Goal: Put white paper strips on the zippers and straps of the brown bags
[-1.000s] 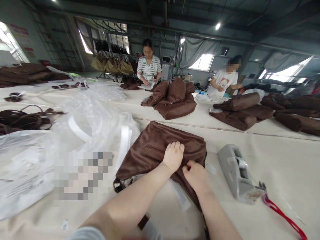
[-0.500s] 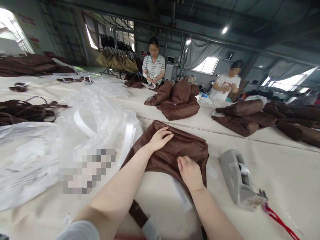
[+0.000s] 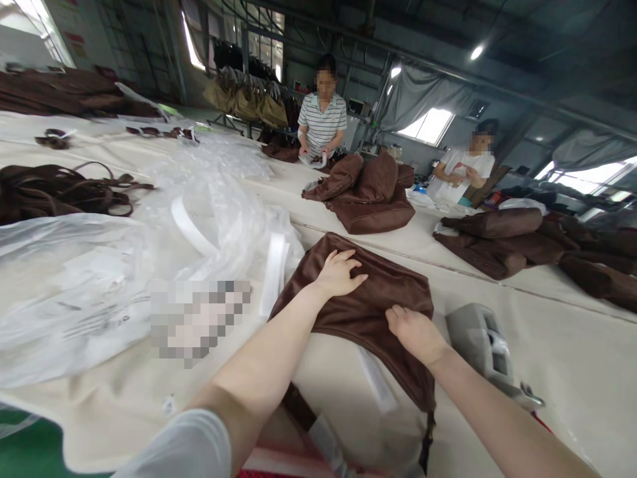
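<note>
Two bare hands work on one brown bag (image 3: 388, 272), which lies flat on the cream table (image 3: 572, 358) straight ahead of the person. Its long axis runs crosswise, slanting so that the right end sits closer to the person; its straight edge faces away, and its concave edge curves toward the person. At the near right corner, a dark strap (image 3: 426, 441) points back toward the person. The left hand (image 3: 341, 273) rests on the bag with fingers spread. The right hand (image 3: 414, 334) has its fingers curled against the right part; whether they pinch the material, I cannot tell. Just right of the bag stands a grey tape dispenser (image 3: 470, 335).
</note>
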`<state>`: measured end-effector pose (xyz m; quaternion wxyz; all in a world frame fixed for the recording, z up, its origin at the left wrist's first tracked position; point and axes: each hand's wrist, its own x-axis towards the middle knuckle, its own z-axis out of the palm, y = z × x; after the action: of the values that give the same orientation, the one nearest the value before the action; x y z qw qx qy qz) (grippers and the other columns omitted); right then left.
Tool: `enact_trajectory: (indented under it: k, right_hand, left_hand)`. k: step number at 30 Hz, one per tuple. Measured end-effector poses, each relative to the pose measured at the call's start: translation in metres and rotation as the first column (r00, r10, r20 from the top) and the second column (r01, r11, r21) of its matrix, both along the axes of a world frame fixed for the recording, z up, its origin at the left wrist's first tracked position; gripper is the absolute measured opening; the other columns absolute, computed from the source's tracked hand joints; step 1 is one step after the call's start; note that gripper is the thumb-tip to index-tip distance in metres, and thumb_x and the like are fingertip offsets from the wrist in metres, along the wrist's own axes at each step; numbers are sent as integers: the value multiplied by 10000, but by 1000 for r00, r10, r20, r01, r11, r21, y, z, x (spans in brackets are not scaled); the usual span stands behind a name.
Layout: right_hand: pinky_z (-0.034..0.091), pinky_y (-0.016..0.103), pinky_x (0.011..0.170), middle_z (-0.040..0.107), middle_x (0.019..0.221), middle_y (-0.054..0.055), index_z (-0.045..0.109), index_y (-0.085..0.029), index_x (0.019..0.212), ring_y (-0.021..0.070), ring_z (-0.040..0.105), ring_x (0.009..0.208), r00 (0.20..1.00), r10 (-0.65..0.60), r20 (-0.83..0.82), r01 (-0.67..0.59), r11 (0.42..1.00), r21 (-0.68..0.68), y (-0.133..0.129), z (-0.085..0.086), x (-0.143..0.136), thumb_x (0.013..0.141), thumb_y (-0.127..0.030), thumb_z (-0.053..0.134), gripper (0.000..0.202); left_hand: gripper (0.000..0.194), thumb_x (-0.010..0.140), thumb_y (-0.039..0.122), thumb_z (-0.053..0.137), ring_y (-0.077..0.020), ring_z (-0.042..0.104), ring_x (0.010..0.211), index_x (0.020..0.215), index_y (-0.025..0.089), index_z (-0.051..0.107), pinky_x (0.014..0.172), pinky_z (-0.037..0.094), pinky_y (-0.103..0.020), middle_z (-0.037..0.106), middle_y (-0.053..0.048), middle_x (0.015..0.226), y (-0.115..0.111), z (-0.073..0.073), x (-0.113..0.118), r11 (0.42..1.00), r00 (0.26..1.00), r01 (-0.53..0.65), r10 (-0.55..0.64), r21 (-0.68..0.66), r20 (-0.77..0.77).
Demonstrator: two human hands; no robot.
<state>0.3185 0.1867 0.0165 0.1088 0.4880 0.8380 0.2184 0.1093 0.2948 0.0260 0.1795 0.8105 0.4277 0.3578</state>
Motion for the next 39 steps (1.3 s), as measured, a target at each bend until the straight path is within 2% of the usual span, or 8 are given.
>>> enact_trajectory:
  k: [3, 7, 12, 19, 26, 30, 34, 39]
  right_hand:
    - [473, 297, 547, 610, 743, 72, 574, -148, 760, 206, 625, 626, 999, -46, 0, 46, 999, 10, -6, 5, 6, 810, 6, 481, 187]
    - [516, 349, 750, 645, 948, 116, 604, -139, 980, 227, 642, 839, 947, -52, -317, 89, 991, 102, -20, 9, -28, 914, -244, 484, 172]
    - [350, 467, 1059, 311, 1496, 119, 341, -199, 1425, 292, 296, 1357, 832, 156, -532, -169, 985, 24, -26, -19, -78, 830, -456, 572, 688]
    - [363, 452, 1050, 416, 1448, 78, 457, -229, 1356, 235, 380, 1316, 763, 108, -637, -178, 983, -47, 31, -69, -50, 875, -377, 492, 505]
    - [455, 329, 899, 657, 1123, 84, 666, -184, 1025, 204, 602, 1023, 597, -49, -801, -43, 995, -93, 20, -36, -39, 888, -366, 449, 314]
    - [402, 301, 581, 622, 579, 27, 586, -211, 545, 175, 569, 564, 648, -284, -707, 212, 958, -191, -6, -6, -27, 868, -544, 445, 485]
    - [340, 282, 529, 625, 561, 14, 590, -214, 543, 162, 555, 537, 631, -335, -700, 101, 930, -354, -20, -1, -19, 857, -546, 465, 474]
    - [345, 279, 546, 648, 614, 17, 573, -223, 553, 177, 580, 587, 598, -280, -751, 0, 937, -349, -14, -17, -15, 853, -487, 496, 407]
  left_hand:
    - [280, 871, 413, 528, -206, 587, 1090, 907, 191, 695, 1079, 330, -401, 693, -55, 1057, -23, 45, -10, 989, 943, 137, -111, -63, 315]
    - [371, 932, 428, 428, -195, 595, 1087, 910, 167, 690, 1014, 409, -344, 684, -54, 1075, -74, 112, -44, 964, 639, 199, -262, 174, 723]
    - [409, 930, 466, 427, -204, 621, 1033, 847, 173, 699, 1012, 412, -368, 703, -32, 968, -110, 140, -94, 986, 676, 109, -169, 129, 717]
    - [388, 908, 470, 439, -205, 615, 999, 924, 170, 684, 904, 469, -315, 692, -46, 1024, -125, 79, -178, 963, 864, -223, 266, -148, 426]
    - [187, 837, 290, 509, -165, 634, 798, 880, 197, 664, 698, 498, -254, 691, -36, 899, -144, -11, -169, 909, 928, -370, 370, -192, -41]
    - [184, 864, 290, 491, -159, 627, 845, 901, 205, 651, 742, 500, -248, 675, -37, 923, -154, -8, -125, 961, 976, -218, 219, -173, -10]
    - [187, 876, 258, 476, -173, 627, 894, 947, 204, 640, 821, 485, -271, 655, -55, 1008, -138, 0, -105, 950, 947, -305, 295, -71, -125]
    - [279, 882, 232, 434, -247, 627, 988, 1083, 139, 602, 867, 458, -340, 637, -140, 1084, -89, -17, -125, 732, 629, -681, 600, 22, -495]
